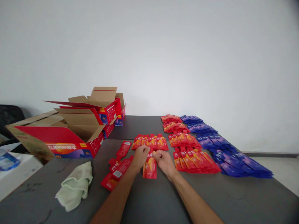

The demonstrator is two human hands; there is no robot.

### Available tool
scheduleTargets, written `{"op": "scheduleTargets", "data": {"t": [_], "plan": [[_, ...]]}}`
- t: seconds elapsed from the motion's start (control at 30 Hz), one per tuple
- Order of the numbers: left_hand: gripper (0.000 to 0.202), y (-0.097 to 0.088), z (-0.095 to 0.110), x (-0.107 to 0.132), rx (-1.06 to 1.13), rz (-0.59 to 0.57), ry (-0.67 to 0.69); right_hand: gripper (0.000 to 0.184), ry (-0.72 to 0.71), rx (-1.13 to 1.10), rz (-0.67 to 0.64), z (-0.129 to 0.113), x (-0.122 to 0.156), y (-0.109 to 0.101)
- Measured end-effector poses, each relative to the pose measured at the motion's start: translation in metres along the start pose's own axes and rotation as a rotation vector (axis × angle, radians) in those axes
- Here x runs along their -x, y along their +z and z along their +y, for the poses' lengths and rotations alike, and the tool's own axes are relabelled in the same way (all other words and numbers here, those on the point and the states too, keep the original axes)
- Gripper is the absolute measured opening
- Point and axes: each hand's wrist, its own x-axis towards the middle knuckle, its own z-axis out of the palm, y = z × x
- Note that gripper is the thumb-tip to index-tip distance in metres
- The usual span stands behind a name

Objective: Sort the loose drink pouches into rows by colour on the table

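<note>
Both my hands meet over a red pouch (149, 168) lying on the grey table (151, 199). My left hand (140, 156) and my right hand (164, 160) are closed, pinching the pouch's top edge. Just beyond them lies a fanned row of red pouches (149, 142). Loose red pouches (118, 169) are scattered to the left of my left forearm.
Rows of red pouches (187, 146) and blue pouches (224, 152) run along the right side. Open red cardboard boxes (70, 137) stand at the left. A pale green cloth (74, 186) lies near the front left. A water bottle (7, 160) rests on a white surface.
</note>
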Motion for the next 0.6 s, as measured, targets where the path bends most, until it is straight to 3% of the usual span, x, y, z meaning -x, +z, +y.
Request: {"op": "scheduleTargets", "data": {"t": [0.23,0.3,0.4,0.47,0.53,0.6], "plan": [[0.033,-0.001,0.005,0.001,0.081,-0.020,-0.074,0.046,0.028,-0.035,0.054,0.006,-0.002,-0.006],[0.029,-0.006,0.008,0.004,0.123,-0.146,-0.161,0.047,0.039,-0.040,0.104,0.007,-0.003,-0.009],[0.019,-0.014,0.016,0.011,0.240,-0.452,-0.289,0.048,0.058,-0.061,0.161,0.008,-0.004,-0.013],[0.019,-0.017,0.019,0.014,0.298,-0.564,-0.314,0.049,0.061,-0.065,0.161,0.009,-0.005,-0.014],[0.024,-0.016,0.017,0.013,0.309,-0.498,-0.330,0.049,0.037,-0.004,0.150,0.010,-0.006,-0.014],[0.032,-0.013,0.008,0.007,0.285,-0.287,-0.345,0.046,-0.008,0.125,0.164,0.013,-0.008,-0.013]]}}
